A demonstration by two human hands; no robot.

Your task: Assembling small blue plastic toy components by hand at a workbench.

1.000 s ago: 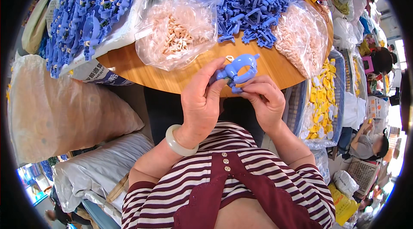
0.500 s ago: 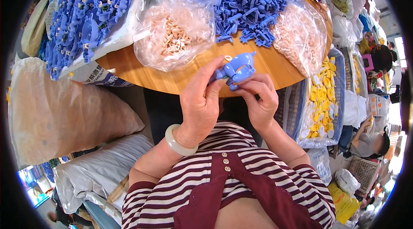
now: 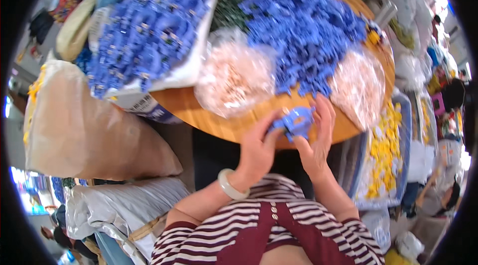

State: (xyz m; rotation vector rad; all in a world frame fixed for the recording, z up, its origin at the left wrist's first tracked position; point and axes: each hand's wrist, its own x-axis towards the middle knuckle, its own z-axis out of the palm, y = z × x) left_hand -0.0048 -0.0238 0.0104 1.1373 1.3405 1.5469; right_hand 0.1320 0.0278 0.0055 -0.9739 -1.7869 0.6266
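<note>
Between my two hands, over the near edge of the round wooden table, is a glossy blue plastic toy part, rounded with an opening in it. My left hand is closed on its left side, thumb and fingers pinching it. My right hand wraps the other side, thumb below and fingers above and beyond it. Motion blur hides the part's finer shape. Just beyond my left hand sits a clear bag of small pale pink pieces. A large heap of loose blue plastic parts lies farther back.
A second bag of pale pieces lies at the table's right edge. At the far left, a white-edged tray holds rows of blue parts, with dark green pieces beside it. A bin of yellow parts stands right; large sacks stand left.
The view has shifted, so the whole scene sits lower and to the right. My right hand has changed from a fingertip pinch to a wider wrap around the blue part, fingers raised.
</note>
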